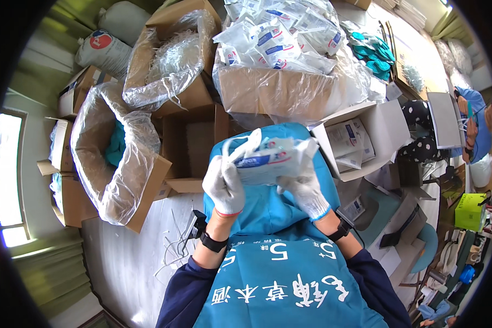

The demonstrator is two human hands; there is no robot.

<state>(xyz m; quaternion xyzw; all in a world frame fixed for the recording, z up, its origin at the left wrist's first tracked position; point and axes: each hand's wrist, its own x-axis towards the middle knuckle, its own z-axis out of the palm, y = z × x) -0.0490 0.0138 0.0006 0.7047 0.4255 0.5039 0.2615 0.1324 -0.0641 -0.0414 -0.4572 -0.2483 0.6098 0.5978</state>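
Observation:
Over my teal apron I hold a bundle of white plastic packets [268, 159] with blue and red print. My left hand [224, 185], in a white knitted glove, is closed at the bundle's left end, where a white strip [247, 143] loops up beside its fingers. My right hand [307, 192], gloved the same way, grips the bundle's right end from below, with its fingers partly hidden behind the packets. Just right of that hand, an open white carton [361, 169] has similar packets lying inside.
Ahead stands a cardboard box [276, 93] heaped with packets. Left of it are an open brown box [194, 142], a lined box of clear shreds [175, 60] and a lined box [106, 180] with teal contents. Another person [475, 123] works at the far right, near a yellow-green box [470, 210].

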